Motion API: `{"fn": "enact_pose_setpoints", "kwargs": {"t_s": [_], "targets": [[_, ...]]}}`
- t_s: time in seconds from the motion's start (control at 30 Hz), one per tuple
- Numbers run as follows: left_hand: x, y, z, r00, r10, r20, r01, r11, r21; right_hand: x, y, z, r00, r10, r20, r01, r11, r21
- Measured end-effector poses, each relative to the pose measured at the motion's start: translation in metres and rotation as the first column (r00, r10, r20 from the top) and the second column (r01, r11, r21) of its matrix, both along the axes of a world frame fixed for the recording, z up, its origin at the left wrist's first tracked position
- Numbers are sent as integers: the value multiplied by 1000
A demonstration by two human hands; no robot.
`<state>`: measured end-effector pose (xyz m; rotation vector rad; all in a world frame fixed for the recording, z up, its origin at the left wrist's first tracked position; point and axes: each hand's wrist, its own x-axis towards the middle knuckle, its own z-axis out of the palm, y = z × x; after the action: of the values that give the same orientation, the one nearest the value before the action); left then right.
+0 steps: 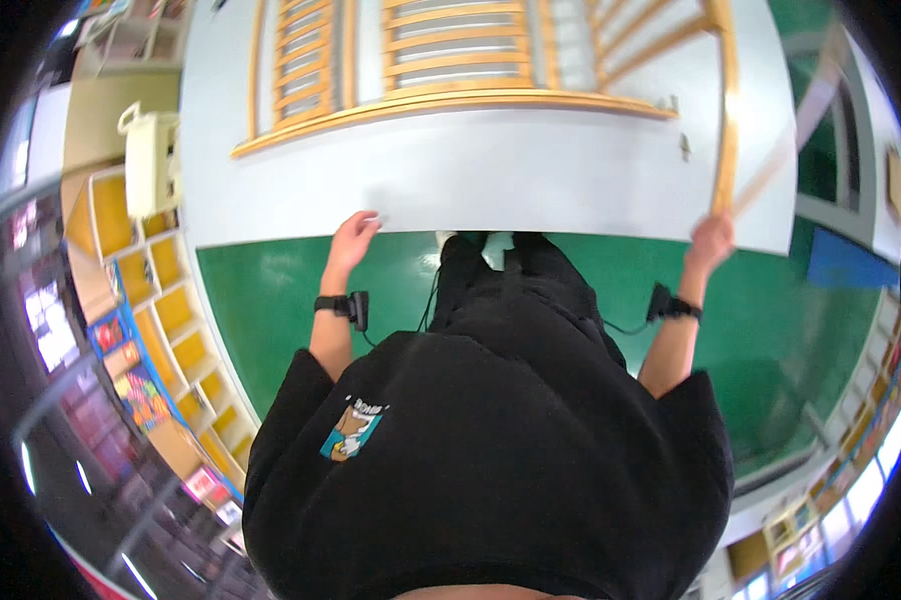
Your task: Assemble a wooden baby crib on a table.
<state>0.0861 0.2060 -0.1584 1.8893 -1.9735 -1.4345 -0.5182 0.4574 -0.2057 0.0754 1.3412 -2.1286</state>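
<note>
My right hand (712,242) is closed around the lower end of a wooden frame piece (729,120), past the near edge of the white table (570,190). The piece rises away from me, and wooden bars join it near the top of the picture. A second, blurred strip (790,145) slants from beside that hand toward the upper right. My left hand (354,240) hovers at the table's near edge, fingers loosely bent and apart, with nothing visible in them. Beyond it lies a slatted wooden frame (450,103) with a long front rail.
Small metal fittings (684,147) lie on the table near the rail's right end. At the left stand a cream plastic box (152,165) and shelving with yellow compartments (175,310). The floor (270,290) is green. A blue object (848,260) lies at the right.
</note>
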Motion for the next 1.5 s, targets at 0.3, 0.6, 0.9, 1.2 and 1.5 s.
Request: {"fn": "enact_pose_setpoints", "kwargs": {"t_s": [0.3, 0.6, 0.9, 1.2, 1.5], "targets": [[41, -35, -8, 981, 124, -152, -115, 991, 69, 138, -86, 220, 682, 65, -728, -89, 996, 6], [89, -116, -3, 911, 222, -347, -311, 923, -226, 354, -214, 159, 729, 558, -397, -526, 827, 198], [-29, -216, 5, 980, -87, 176, 189, 668, -720, 448, -254, 133, 729, 619, -294, -456, 758, 465], [-48, -237, 8, 976, -197, 97, 219, 884, -412, 450, -256, 118, 781, 527, -335, -276, 773, 571], [-80, -248, -22, 953, -108, 282, 237, 848, -474, 450, -320, 55, 604, 561, -567, -55, 739, 672]]}}
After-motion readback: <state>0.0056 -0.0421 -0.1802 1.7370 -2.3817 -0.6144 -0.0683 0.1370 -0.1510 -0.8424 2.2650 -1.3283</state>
